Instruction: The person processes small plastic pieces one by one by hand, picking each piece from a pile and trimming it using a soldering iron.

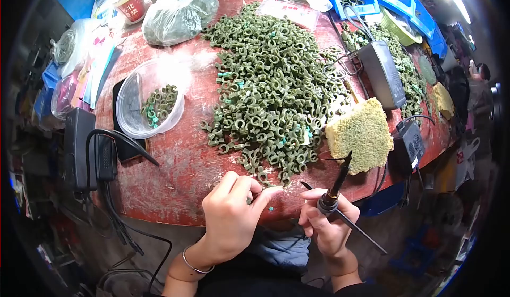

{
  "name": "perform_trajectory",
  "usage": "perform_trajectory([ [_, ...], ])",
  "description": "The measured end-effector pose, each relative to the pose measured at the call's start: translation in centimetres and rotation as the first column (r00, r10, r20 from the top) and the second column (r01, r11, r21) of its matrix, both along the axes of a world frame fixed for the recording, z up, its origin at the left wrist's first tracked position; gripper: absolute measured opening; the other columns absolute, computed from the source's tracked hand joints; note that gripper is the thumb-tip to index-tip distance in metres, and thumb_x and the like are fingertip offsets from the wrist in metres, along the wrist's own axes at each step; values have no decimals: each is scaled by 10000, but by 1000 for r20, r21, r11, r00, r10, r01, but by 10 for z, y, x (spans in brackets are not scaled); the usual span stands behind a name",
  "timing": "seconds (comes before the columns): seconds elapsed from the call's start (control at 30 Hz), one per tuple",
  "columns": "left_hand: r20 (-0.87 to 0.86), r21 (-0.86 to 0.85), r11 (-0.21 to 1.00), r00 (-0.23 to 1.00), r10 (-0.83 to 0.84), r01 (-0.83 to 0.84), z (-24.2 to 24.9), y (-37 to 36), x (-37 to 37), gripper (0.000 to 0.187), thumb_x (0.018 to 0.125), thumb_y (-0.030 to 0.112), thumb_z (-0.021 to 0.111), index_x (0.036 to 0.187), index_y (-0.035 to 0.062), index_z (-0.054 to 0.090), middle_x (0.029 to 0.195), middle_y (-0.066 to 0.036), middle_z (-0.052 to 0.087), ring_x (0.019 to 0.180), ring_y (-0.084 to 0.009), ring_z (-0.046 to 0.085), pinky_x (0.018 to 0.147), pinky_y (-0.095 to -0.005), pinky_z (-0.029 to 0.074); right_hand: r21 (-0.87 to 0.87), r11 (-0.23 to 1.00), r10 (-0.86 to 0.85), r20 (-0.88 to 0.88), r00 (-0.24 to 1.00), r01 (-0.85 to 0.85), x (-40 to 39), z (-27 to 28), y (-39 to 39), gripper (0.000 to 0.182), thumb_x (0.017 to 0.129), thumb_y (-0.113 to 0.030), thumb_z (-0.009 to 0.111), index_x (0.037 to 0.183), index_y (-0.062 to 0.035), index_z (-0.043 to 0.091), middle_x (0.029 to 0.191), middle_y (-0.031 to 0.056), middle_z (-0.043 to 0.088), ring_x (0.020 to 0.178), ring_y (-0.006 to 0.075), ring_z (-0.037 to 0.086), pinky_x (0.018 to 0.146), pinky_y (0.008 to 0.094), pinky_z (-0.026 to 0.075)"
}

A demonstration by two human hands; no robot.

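My left hand [232,212] is closed in a pinch at the table's front edge, around a small dark green ring piece that the fingers mostly hide. Fingers of my right hand [330,222] are wrapped round a soldering-iron-like pen [340,177] with a dark pointed tip, tilted upward. A thin black rod [364,237] also runs through that hand, crossing the pen. Just beyond both hands spreads a large pile of green open ring pieces [276,84], with a few brighter turquoise bits among them. A yellow-green sponge block [361,135] lies close behind the pen tip.
On the left, a clear round tub [123,129] holds several ring pieces and overlaps a black phone [127,152]. Black power adapters [79,148] with cables hang at the left edge; another adapter box [381,74] stands right. Blue bins [396,2] and plastic bags [178,18] line the back.
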State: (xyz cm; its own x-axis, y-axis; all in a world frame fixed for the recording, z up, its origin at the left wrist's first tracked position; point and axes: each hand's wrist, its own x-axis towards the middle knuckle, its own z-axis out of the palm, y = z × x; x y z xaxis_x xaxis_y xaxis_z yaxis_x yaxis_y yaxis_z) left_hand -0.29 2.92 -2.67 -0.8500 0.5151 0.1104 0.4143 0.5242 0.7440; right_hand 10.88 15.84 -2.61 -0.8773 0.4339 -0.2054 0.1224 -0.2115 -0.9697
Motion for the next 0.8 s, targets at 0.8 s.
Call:
perform_trajectory([
  [0.8, 263, 418, 901, 934, -242, 115, 19, -12, 3, 164, 665, -5, 701, 826, 1, 672, 734, -98, 626, 673, -146, 595, 604, -245, 466, -146, 989, -13, -151, 988, -9, 2, 20, -5, 233, 791, -41, 628, 998, 53, 578, 713, 130, 636, 532, 108, 553, 478, 227, 463],
])
